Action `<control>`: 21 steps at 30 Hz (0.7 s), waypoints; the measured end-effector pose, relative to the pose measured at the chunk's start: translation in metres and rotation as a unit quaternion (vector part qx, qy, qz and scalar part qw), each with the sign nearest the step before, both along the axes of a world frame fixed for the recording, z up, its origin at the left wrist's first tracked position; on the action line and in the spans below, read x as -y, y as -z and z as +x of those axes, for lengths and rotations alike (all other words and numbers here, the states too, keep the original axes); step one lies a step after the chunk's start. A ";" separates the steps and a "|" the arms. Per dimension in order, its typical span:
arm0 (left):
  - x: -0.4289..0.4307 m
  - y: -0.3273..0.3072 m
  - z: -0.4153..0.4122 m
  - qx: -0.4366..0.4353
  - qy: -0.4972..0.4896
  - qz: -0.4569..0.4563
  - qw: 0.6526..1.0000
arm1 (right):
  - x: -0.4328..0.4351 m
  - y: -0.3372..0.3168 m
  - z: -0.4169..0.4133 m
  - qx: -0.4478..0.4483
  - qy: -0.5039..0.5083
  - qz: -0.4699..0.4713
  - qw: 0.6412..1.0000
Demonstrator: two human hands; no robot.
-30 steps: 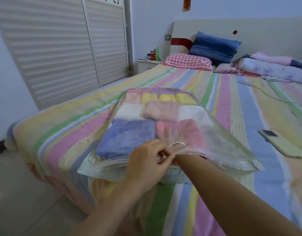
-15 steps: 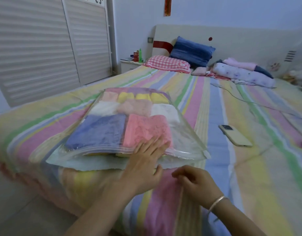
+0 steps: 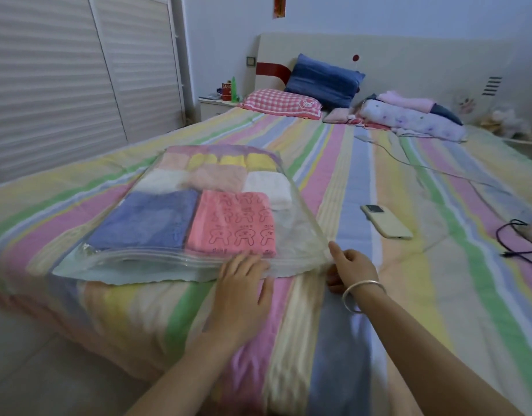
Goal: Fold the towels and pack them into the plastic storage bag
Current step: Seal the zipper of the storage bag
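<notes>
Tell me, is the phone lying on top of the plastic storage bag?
No, the phone lies on the striped bedsheet, to the right of the plastic storage bag and apart from it.

My phone (image 3: pixel 386 221) lay on the striped bed sheet (image 3: pixel 438 265), near a black cable (image 3: pixel 517 241), with a blue pillow (image 3: pixel 323 79) far back.

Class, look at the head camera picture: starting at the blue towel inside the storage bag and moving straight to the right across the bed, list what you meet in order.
blue towel → pink rabbit-print towel → clear right edge of the plastic storage bag → phone → black cable
</notes>
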State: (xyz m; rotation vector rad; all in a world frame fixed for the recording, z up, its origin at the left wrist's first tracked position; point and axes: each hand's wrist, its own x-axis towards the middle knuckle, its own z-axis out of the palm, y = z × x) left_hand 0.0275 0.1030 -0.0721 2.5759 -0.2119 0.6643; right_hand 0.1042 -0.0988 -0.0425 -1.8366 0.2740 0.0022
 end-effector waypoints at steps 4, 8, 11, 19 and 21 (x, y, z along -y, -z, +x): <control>0.055 -0.027 0.000 -0.037 -0.019 -0.218 0.975 | 0.008 0.009 0.016 -0.019 -0.068 0.006 0.997; 0.103 -0.033 0.026 -0.402 0.005 -0.557 0.727 | 0.014 0.012 0.027 -0.073 -0.095 0.067 0.991; 0.118 -0.030 0.052 -0.404 -0.028 -0.684 0.607 | 0.018 0.016 0.038 -0.071 -0.107 0.060 0.990; 0.139 -0.015 0.067 -0.332 -0.089 -0.639 0.688 | 0.023 0.032 0.040 0.043 -0.155 -0.031 0.987; 0.141 -0.016 0.066 -0.318 -0.093 -0.624 0.708 | 0.023 0.032 0.035 0.049 -0.153 -0.031 0.986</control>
